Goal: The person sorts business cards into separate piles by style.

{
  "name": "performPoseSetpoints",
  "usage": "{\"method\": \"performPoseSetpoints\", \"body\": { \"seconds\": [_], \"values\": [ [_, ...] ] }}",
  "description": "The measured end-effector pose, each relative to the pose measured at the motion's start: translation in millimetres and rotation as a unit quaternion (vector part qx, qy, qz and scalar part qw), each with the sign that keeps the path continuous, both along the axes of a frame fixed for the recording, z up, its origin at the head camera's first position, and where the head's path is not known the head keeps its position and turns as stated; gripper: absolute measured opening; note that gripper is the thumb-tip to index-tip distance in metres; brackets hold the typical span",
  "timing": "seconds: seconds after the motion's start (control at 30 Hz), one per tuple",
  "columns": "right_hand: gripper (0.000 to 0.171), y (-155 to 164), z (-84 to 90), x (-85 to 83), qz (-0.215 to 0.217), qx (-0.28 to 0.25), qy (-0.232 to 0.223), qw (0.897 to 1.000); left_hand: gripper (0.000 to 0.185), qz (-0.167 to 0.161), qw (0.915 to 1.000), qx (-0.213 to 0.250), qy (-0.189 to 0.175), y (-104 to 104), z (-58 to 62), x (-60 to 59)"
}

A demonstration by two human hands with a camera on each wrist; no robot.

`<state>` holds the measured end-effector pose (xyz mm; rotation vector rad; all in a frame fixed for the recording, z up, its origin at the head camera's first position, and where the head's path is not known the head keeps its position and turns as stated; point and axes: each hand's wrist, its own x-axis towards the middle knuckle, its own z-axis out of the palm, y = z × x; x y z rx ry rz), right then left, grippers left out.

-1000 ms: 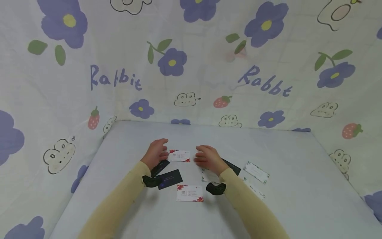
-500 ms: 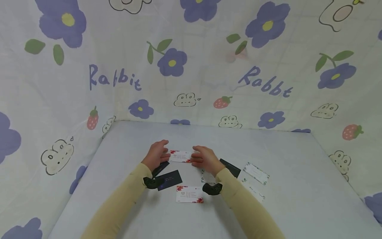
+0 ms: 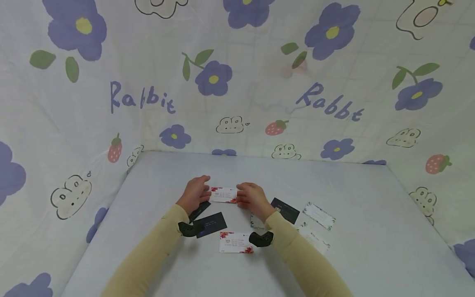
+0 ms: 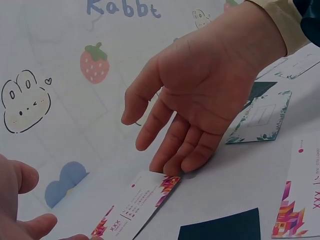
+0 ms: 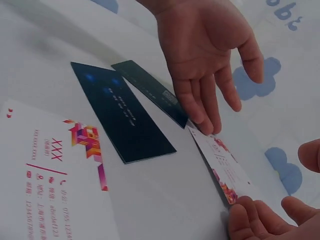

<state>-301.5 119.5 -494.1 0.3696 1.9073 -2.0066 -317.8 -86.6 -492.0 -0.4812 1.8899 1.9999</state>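
A white business card with red corner patterns (image 3: 224, 195) lies between my two hands at the far middle of the table. My left hand (image 3: 193, 194) is at its left short edge, fingers loosely extended and fingertips right at the card. At the opposite short edge is my right hand (image 3: 255, 199), its fingers relaxed and tips at the corner. The right wrist view shows the card (image 5: 220, 165) spanning the gap between both sets of fingertips. Neither thumb grips it; each stands apart from the card. Below my left hand are two dark blue cards (image 3: 210, 225), one partly covered by that hand.
A matching white-and-red card (image 3: 236, 242) lies nearer the front. Right of my right hand are a dark card (image 3: 285, 210) and white cards with green leaves (image 3: 318, 215), one partly behind my right wrist. A patterned cloth (image 3: 252, 95) hangs behind the table (image 3: 356, 185).
My right hand has moved left to the card's right edge, uncovering more of the dark card beside it. My left hand stays almost in place at the left edge.
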Motion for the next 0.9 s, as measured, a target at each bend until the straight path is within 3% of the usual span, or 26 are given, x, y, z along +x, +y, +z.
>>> {"method": "performPoseSetpoints", "body": {
  "seconds": [0.3, 0.6, 0.9],
  "values": [
    [0.056, -6, -2.9, 2.9, -0.022, 0.031, 0.021, 0.999, 0.062, 0.004, 1.0000, -0.004, 0.002, -1, -5.1, -2.0],
    [0.055, 1, -6.9, 4.8, -0.024, 0.051, 0.026, 0.998, 0.057, -0.009, 0.9981, -0.056, 0.026, 6, 3.8, 8.1],
    [0.054, 10, 8.1, 15.7, -0.026, 0.022, 0.029, 0.999, 0.055, 0.019, 0.9980, -0.016, 0.057, 14, 11.0, 23.1]
  ]
}}
